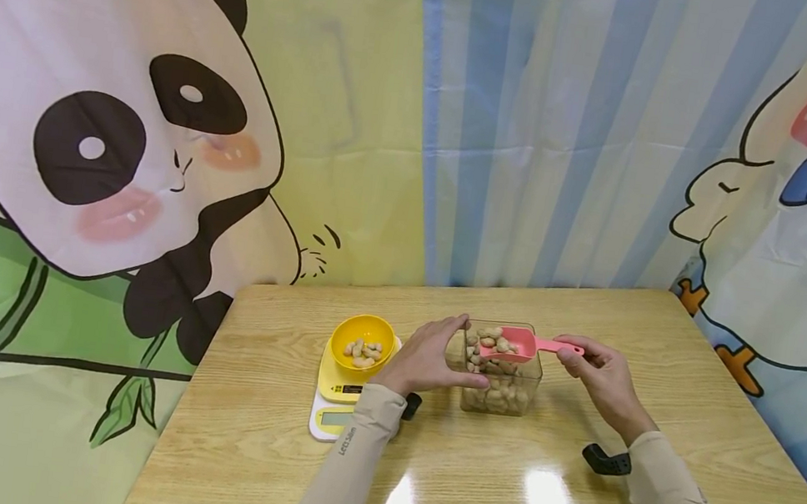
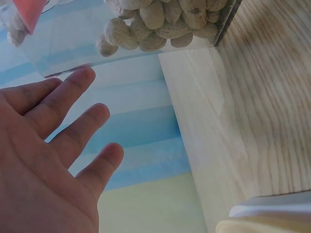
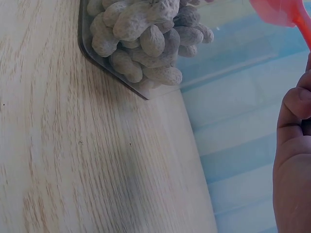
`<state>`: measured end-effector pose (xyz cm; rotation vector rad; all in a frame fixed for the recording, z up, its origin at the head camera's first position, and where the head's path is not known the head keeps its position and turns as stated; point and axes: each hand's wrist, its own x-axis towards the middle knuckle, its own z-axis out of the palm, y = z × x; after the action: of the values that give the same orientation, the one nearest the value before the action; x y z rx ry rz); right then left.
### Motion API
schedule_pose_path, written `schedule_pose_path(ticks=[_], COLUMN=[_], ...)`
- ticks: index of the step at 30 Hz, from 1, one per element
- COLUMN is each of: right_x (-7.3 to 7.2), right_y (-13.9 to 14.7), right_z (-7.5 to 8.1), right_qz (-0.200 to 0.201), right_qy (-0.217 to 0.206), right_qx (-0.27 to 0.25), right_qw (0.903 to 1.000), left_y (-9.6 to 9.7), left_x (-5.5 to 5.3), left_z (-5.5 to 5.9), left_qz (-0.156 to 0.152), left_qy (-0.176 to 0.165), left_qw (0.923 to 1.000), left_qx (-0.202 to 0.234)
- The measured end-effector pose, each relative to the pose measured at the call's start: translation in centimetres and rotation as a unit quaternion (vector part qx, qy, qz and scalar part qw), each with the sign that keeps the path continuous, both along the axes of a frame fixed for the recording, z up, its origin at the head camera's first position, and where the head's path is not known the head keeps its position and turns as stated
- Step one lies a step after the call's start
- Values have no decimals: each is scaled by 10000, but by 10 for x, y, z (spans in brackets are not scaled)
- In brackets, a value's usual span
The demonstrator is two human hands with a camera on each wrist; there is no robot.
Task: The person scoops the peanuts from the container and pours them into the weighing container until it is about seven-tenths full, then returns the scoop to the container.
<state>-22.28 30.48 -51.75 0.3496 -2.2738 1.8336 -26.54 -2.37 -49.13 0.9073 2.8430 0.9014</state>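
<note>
My right hand [image 1: 602, 382] grips the handle of a pink scoop [image 1: 524, 345] loaded with unshelled peanuts. The scoop's bowl is over the top of a clear square container [image 1: 535, 377], which holds more peanuts [image 2: 155, 22]. At the container's left side is my left hand [image 1: 428, 360], its fingers straight and spread, the thumb lying along the near side. In the left wrist view a fingertip reaches the container's edge; firm contact cannot be told. To the left, a yellow bowl [image 1: 366, 321] with several peanuts in it stands on a yellow and white kitchen scale [image 1: 337, 387].
Everything stands on a wooden table [image 1: 258, 453]. Behind it hangs a curtain [image 1: 355, 154] with a panda and a duck printed on it. Black straps or mounts [image 1: 607, 460] are at both wrists. The scale's display [image 1: 336, 419] is partly covered by the left sleeve.
</note>
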Motion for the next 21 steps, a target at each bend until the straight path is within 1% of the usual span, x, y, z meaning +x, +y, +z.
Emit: schedule_pose_path(ticks=[3, 6, 10, 12, 16, 19, 21], right_x=[0, -1, -2, -3, -4, -5, -5], right_y=[0, 0, 0, -1, -1, -2, -2], right_z=[1, 1, 0, 0, 1, 2, 2], right_qz=[-13, -3, 10, 23, 20, 43, 64], right_qy=[6, 18, 40, 54, 33, -10, -32], right_qx=[21, -15, -61, -75, -122, -150, -157], right_qw=[10000, 10000, 10000, 10000, 9999, 9999, 9999], left_y=[-3, -9, -23, -32, -52, -67, -78], left_x=[2, 3, 3, 3, 3, 3, 2], left_z=[5, 12, 20, 22, 25, 25, 24], left_qz=[-6, -4, 90, 169, 371, 526, 622], left_qy=[46, 194, 343, 330, 206, 209, 281], left_qw=[10000, 9997, 9991, 9989, 9984, 9978, 9972], left_qx=[80, 144, 228, 289, 365, 359, 309])
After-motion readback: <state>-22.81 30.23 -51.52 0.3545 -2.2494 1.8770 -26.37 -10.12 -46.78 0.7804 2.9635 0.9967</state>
